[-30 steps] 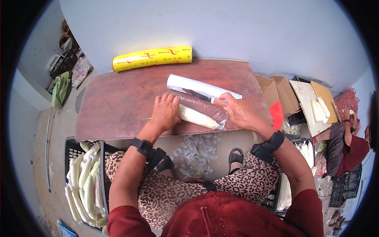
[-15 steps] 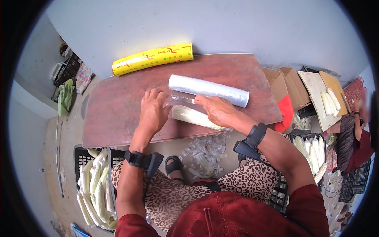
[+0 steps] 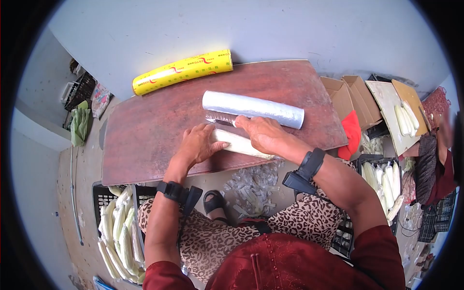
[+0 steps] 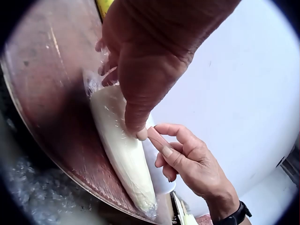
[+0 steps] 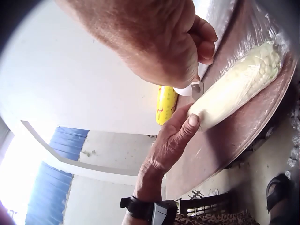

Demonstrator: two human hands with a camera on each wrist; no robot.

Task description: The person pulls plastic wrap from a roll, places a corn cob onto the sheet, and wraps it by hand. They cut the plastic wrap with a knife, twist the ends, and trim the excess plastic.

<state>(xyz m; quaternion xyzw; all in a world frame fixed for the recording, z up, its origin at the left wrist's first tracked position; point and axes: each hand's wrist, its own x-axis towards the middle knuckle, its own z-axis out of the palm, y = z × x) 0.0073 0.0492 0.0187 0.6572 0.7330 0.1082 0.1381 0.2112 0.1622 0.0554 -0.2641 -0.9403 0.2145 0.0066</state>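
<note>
A pale ear of corn (image 3: 239, 144) in clear plastic wrap lies slantwise near the front edge of the brown table (image 3: 145, 135). My left hand (image 3: 195, 146) grips its left end, the thumb on top and the fingers on the far side. In my right hand (image 3: 266, 135) is a knife (image 4: 158, 138), held by its reddish handle above the corn's far side; its blade points left. Behind the knife rests a roll of clear plastic wrap (image 3: 253, 109). Kernels show through the film at the corn's other end in the right wrist view.
A yellow printed roll (image 3: 183, 72) stands along the table's back edge. Crates of wrapped corn (image 3: 121, 232) flank my legs, with plastic scraps (image 3: 253, 191) on the floor between. Cardboard boxes (image 3: 355, 104) and a red cloth (image 3: 350, 135) are at the right. Another person (image 3: 437, 164) sits far right.
My right hand, with the knife, has moved left along the corn. My left hand lifted off the corn's left end, then came back down onto it. The plastic roll has shifted slightly.
</note>
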